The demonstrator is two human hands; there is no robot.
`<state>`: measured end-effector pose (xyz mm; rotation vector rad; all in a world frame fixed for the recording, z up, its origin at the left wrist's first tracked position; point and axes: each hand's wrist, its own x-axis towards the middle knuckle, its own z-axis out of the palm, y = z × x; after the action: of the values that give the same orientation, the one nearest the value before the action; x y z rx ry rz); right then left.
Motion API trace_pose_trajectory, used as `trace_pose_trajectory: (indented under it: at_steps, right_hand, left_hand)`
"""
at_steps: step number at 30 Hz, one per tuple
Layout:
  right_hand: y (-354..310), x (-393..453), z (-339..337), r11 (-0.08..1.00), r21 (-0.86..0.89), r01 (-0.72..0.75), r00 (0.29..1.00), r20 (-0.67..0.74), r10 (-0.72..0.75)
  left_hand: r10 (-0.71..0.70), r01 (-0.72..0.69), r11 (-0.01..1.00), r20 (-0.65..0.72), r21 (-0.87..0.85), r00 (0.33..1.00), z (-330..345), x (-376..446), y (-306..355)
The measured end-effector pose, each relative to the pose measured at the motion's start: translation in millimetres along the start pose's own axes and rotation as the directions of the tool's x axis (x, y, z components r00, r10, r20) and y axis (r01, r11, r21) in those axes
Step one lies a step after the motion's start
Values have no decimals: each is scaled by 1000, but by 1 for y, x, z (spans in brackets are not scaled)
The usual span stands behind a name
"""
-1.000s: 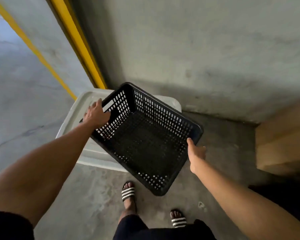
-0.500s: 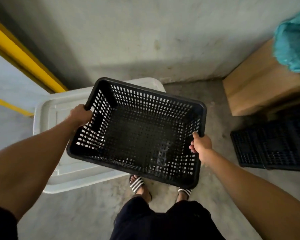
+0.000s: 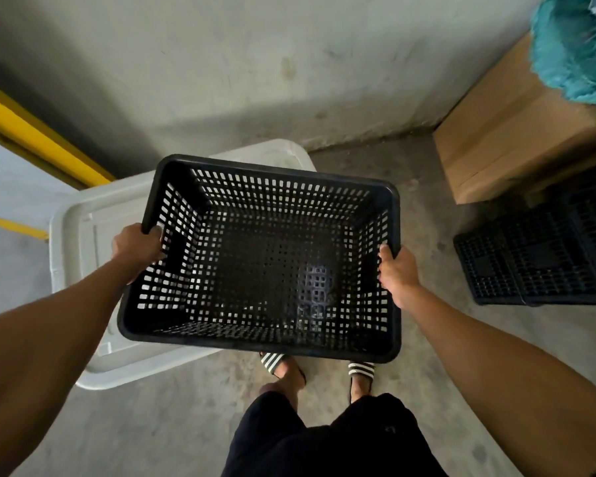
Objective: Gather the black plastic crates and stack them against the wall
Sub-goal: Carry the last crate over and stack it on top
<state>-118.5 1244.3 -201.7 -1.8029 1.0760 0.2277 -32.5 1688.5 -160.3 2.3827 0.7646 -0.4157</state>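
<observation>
Both hands grip black crate (image 3: 265,263) rims, more crates (image 3: 544,263) right – cut off

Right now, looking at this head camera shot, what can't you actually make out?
- Crates on the floor: cut off by the right edge; count unclear.
- White bin: partly hidden behind the held crate; contents unknown.
- Teal bundle: blurred, cropped on the cardboard box.

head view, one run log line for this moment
black perforated plastic crate: held, empty | left hand: left rim | right hand: right rim | black crates: floor, right
</observation>
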Motion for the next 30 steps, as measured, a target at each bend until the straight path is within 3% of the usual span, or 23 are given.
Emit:
trace_pose_trajectory:
  at_steps: [3,6,13,20,25,30]
  right_hand:
    - [-4,5,-13,1000,-5,12,998,55,-12]
    - [-7,11,-34,1000,-1,-3,991,136,3]
    - [-16,23,-124,997,66,30,974,223,-44]
    - [-42,29,-243,984,1,181,977,116,-180]
    - [-49,4,-327,972,-40,232,972,-40,-233]
    - [-43,-56,-414,947,-117,297,916,-245,-318]
  left_hand:
    - [-9,3,996,-67,-87,998,6,-21,-1]
    - [-5,2,1000,-138,-22,990,9,-46,6]
    - [-25,-2,987,-166,-161,986,33,-98,28]
    - [40,-72,954,-117,-290,992,72,-155,91]
    - [178,-198,947,-98,-252,979,76,-195,165]
    - [334,-348,919,-106,-184,937,65,-258,229]
